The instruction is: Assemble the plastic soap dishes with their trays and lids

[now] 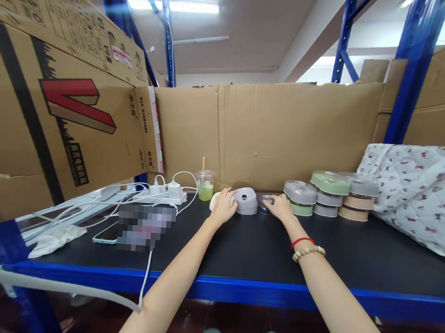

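Observation:
My left hand [223, 207] is curled over a cream-white rounded piece [213, 201], which it mostly covers. Its thumb side lies close to a light grey oval container [247, 205], stacked in layers with a small dark opening on top. To the right of that container, my right hand [281, 209] has its fingers bent onto the edge of a see-through lid [264, 206] resting on the dark shelf top. A red cord and a beaded bracelet circle the right wrist.
Stacks of oval containers in grey, green [329, 183] and peach [353, 214] stand at right, beside a patterned cloth [420, 197]. Leftward are a drink cup [205, 185], power strip [177, 199], cables, a phone [106, 234] and tissue [58, 240]. Cardboard [295, 126] walls the back.

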`<action>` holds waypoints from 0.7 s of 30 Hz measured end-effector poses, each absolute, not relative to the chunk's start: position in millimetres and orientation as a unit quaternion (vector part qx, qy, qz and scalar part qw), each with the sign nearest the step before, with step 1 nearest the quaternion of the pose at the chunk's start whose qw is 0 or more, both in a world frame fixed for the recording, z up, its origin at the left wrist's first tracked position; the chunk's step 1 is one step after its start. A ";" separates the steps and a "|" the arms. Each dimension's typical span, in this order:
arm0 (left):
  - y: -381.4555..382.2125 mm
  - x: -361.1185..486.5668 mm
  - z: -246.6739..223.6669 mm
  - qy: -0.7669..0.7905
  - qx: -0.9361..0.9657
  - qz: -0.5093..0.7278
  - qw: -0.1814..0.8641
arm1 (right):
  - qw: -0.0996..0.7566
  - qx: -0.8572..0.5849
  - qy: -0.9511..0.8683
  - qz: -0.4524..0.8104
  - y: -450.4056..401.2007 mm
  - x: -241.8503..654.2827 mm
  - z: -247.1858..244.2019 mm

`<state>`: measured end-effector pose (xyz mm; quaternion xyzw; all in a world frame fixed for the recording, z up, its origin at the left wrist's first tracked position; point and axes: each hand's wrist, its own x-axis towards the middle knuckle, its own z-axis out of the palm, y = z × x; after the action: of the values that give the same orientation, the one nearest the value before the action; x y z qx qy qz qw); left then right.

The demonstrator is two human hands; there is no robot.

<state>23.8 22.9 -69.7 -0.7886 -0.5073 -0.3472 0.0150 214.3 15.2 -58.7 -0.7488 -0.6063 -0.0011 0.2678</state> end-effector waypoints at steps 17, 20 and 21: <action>23.3 35.9 -81.3 -0.449 -0.832 -0.324 -0.045 | 0.328 -0.685 -0.650 -0.022 32.4 227.4 -74.3; 20.3 36.5 -78.4 -0.460 -0.824 -0.328 -0.043 | 0.332 -0.690 -0.642 -0.021 31.1 226.3 -74.4; 19.4 37.2 -77.7 -0.464 -0.822 -0.327 -0.041 | 0.331 -0.693 -0.640 -0.018 30.4 225.1 -75.0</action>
<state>37.2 19.4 -77.7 -0.8218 -0.4644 -0.3275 -0.0414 225.1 30.4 -75.0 -0.6935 -0.6398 -0.0180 0.3307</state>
